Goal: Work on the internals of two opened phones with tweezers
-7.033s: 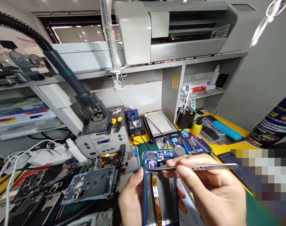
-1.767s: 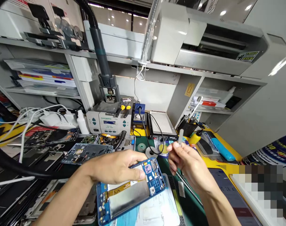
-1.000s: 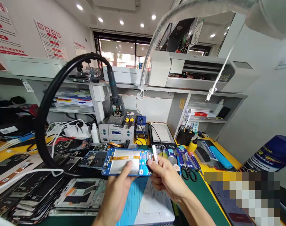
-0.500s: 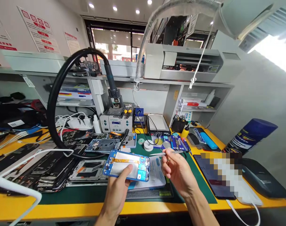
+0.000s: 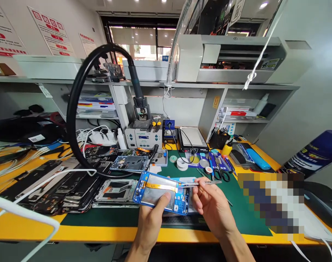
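My left hand [image 5: 152, 222] grips an opened phone [image 5: 157, 200] from below, thumb pressed on its silver inner face. The phone has a blue frame, and an orange-gold flex cable [image 5: 162, 187] runs across it. My right hand [image 5: 213, 202] pinches a pair of metal tweezers [image 5: 201, 183] between thumb and fingers. Their tips are over the phone's right end, near the end of the flex cable; whether they grip anything there is too small to tell. Beneath the phone, a pale box or packet [image 5: 193, 207] is mostly hidden.
A green mat [image 5: 250, 214] covers the bench's middle. Stacked phone parts [image 5: 84, 196] lie left, with a blue phone frame [image 5: 130, 163] behind. A hot-air station [image 5: 144, 137] stands at the back, its black hose [image 5: 70, 109] arching left. Scissors [image 5: 222, 174] lie right, and a spray can [image 5: 316, 153] stands far right.
The tweezers in my right hand have moved from beside the phone to over its right end. The phone is tilted slightly differently, and the whole view has shifted.
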### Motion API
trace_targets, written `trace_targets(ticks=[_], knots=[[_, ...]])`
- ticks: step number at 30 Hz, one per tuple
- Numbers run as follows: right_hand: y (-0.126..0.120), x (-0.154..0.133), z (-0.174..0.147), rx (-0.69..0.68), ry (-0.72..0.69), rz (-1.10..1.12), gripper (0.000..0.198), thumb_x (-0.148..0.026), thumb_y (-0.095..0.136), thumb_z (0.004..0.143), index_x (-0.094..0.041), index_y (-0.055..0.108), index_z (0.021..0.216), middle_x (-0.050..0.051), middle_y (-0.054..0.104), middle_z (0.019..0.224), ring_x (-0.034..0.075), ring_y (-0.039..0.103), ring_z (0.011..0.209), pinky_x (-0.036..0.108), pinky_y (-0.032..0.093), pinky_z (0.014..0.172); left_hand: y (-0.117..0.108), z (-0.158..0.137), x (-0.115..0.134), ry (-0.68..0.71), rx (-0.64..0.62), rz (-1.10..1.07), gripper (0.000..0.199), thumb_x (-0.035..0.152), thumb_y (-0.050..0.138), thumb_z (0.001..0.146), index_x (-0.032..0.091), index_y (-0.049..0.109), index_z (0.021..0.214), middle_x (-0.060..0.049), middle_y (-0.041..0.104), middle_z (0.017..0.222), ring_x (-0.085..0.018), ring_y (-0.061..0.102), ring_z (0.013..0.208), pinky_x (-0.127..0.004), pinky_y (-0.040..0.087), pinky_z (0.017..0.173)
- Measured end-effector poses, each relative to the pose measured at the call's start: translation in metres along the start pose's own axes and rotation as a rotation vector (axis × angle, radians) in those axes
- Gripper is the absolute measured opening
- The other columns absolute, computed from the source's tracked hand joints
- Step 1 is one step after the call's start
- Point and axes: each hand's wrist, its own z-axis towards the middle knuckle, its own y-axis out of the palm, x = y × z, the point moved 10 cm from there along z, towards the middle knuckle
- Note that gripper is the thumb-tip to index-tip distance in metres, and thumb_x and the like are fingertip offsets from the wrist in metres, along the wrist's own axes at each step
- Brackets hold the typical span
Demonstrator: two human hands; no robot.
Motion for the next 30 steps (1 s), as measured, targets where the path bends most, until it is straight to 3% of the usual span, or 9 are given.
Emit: trace_targets(ticks=[5,8,11,18,22,24,27,30], knots=[[-0.006,0.006,-0.009,0.045,-0.055,0.016,0.02,-0.049,0.069,0.085,-0.028,0.07,0.086,0.003,0.063,0.059,0.018,0.05,0.039,0.031,0.039,0.035,-0.002,0.0,-0.002,-0.018,-0.003,0.012,0.044,0.025,0.083,0.067,0.024,0.075,0.11,-0.004,0.077,0.112,-0.038,0.059,0.129,-0.05,0.045,0.113],[-0.008,0.01,-0.015,0.055,-0.074,-0.001,0.02,-0.047,0.067,0.088,-0.027,0.068,0.088,0.005,0.065,0.065,0.018,0.053,0.042,0.031,0.04,0.036,-0.002,0.002,-0.002,-0.024,-0.007,0.035,0.043,0.026,0.082,0.07,0.024,0.074,0.112,-0.004,0.076,0.114,-0.039,0.058,0.129,-0.051,0.047,0.111],[-0.009,0.014,-0.021,0.066,-0.094,-0.03,0.016,-0.043,0.064,0.093,-0.027,0.065,0.09,0.004,0.065,0.071,0.017,0.055,0.046,0.031,0.042,0.039,-0.002,0.004,-0.002,-0.011,-0.022,0.073,0.045,0.025,0.082,0.07,0.027,0.073,0.114,-0.001,0.076,0.116,-0.036,0.054,0.134,-0.047,0.045,0.114],[-0.003,0.001,-0.039,0.11,-0.173,-0.173,0.01,-0.038,0.063,0.097,-0.029,0.065,0.093,0.002,0.063,0.063,0.021,0.06,0.051,0.035,0.051,0.048,0.0,-0.001,0.003,0.021,-0.014,0.139,0.055,0.024,0.082,0.07,0.031,0.069,0.122,0.001,0.074,0.12,-0.036,0.049,0.139,-0.049,0.041,0.118],[-0.002,-0.016,-0.054,0.167,-0.285,-0.381,0.013,-0.034,0.067,0.094,-0.026,0.074,0.102,0.01,0.074,0.081,0.029,0.072,0.071,0.04,0.06,0.059,0.002,-0.014,0.013,0.063,0.058,0.114,0.051,0.026,0.081,0.07,0.035,0.07,0.119,0.003,0.075,0.119,-0.034,0.057,0.132,-0.044,0.054,0.106],[0.0,-0.026,-0.058,0.189,-0.387,-0.518,0.013,-0.032,0.066,0.094,-0.025,0.075,0.102,0.012,0.076,0.088,0.03,0.074,0.076,0.038,0.06,0.056,0.001,-0.017,0.013,0.063,0.081,0.112,0.051,0.027,0.082,0.069,0.035,0.07,0.118,0.003,0.074,0.119,-0.034,0.058,0.13,-0.043,0.057,0.102],[0.004,-0.032,-0.056,0.167,-0.472,-0.675,0.011,-0.027,0.066,0.094,-0.026,0.076,0.099,0.01,0.077,0.086,0.029,0.075,0.071,0.034,0.059,0.047,-0.008,-0.014,0.007,0.056,0.106,0.135,0.053,0.025,0.084,0.067,0.036,0.07,0.118,0.005,0.075,0.119,-0.033,0.059,0.13,-0.041,0.055,0.105],[0.016,-0.034,-0.052,0.105,-0.532,-0.842,0.018,-0.016,0.067,0.09,-0.026,0.072,0.105,0.008,0.078,0.086,0.027,0.076,0.069,0.033,0.061,0.052,-0.025,-0.007,-0.01,-0.023,0.157,0.182,0.056,0.025,0.086,0.065,0.035,0.069,0.118,0.004,0.078,0.107,-0.034,0.065,0.122,-0.044,0.056,0.104]])
